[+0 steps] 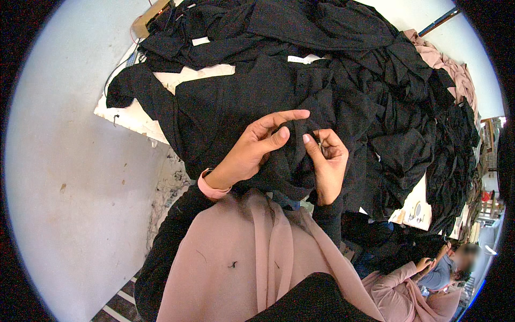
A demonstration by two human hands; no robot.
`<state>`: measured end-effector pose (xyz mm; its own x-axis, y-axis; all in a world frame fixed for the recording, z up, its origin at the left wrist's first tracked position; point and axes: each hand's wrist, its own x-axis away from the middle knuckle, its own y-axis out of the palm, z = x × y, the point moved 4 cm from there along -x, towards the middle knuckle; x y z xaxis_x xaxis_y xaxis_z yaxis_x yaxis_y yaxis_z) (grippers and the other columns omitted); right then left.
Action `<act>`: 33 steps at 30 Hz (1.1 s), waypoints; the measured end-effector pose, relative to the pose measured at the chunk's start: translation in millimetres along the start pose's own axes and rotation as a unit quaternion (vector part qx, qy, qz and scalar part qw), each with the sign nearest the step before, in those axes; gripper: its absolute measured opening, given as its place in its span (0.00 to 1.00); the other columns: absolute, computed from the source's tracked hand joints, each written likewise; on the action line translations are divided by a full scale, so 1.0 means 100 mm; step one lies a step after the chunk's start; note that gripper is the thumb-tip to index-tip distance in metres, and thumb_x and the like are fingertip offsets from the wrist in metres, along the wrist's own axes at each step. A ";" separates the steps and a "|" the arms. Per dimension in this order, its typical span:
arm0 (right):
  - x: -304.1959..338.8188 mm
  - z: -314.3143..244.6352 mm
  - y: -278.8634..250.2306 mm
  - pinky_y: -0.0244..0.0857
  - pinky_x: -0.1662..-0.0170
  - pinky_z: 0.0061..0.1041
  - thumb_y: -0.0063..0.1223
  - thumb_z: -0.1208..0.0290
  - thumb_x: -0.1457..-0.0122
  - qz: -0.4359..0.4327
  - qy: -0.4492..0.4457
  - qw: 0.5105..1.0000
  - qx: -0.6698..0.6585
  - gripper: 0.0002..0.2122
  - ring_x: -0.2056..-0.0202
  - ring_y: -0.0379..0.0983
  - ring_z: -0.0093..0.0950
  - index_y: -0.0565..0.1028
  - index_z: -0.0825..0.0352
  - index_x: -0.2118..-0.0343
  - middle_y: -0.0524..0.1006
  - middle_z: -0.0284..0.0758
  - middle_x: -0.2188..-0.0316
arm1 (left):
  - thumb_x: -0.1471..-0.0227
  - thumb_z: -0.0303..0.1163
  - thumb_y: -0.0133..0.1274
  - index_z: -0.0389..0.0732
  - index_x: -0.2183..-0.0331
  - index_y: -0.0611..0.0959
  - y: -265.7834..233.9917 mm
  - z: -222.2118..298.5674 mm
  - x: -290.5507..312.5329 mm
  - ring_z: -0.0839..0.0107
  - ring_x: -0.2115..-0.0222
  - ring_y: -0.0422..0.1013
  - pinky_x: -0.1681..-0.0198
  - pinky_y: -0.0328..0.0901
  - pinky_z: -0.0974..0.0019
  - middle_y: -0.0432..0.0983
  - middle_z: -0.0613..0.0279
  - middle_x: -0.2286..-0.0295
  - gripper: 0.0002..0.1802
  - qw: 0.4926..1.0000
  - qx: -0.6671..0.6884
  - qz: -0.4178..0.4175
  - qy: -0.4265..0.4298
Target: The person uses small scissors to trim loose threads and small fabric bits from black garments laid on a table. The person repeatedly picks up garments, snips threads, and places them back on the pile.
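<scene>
A black garment point(230, 102) with a row of small buttons lies spread over the work table before me. My left hand point(256, 144) has a fold of it between thumb and fingers, the index finger stretched out along the cloth. Close by on the right, my right hand point(330, 161) has its fingers curled and its thumb pressed on the edge of the same fold. A small pale glint shows between these fingers, too small to name. A raised piece of the black cloth hangs between both hands, toward my lap.
More black garments point(332, 24) are heaped across the far side and right of the table point(134, 121). Pink cloth point(448, 67) lies at the far right. A wall point(70, 134) stands on the left. At the lower right sits another person point(397, 292) in pink, with someone beyond.
</scene>
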<state>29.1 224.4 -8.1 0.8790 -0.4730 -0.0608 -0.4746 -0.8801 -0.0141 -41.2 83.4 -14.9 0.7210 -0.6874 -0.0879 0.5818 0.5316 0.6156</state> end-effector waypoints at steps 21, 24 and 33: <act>0.17 -0.44 -0.04 0.67 0.65 0.18 0.62 0.75 0.43 -0.042 -0.130 0.984 0.112 0.07 0.70 0.75 0.17 0.76 0.70 0.64 0.81 0.33 0.72 | 0.36 0.42 0.47 0.37 0.62 0.78 -0.02 0.04 -0.01 0.77 0.63 0.68 0.54 0.61 0.72 0.74 0.67 0.67 0.17 0.979 -0.165 -0.096 0.073; 0.18 -0.44 -0.03 0.67 0.64 0.18 0.61 0.76 0.43 -0.049 -0.129 0.987 0.080 0.06 0.69 0.75 0.17 0.76 0.70 0.65 0.81 0.33 0.71 | 0.36 0.42 0.47 0.37 0.62 0.78 -0.01 0.04 0.00 0.77 0.63 0.68 0.55 0.62 0.71 0.74 0.67 0.67 0.17 0.978 -0.168 -0.100 0.074; 0.19 -0.42 -0.05 0.67 0.62 0.17 0.61 0.77 0.43 -0.060 -0.103 0.990 0.081 0.08 0.67 0.74 0.17 0.75 0.71 0.63 0.80 0.32 0.71 | 0.36 0.39 0.47 0.36 0.62 0.78 0.00 0.07 0.04 0.77 0.62 0.69 0.54 0.63 0.72 0.75 0.68 0.66 0.15 0.975 -0.201 -0.073 0.056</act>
<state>50.2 217.9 32.5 0.9092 -0.3320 -0.2511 -0.3831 -0.9033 -0.1930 -41.3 77.3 -10.1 0.6437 -0.7232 -0.2502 0.7650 0.5991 0.2362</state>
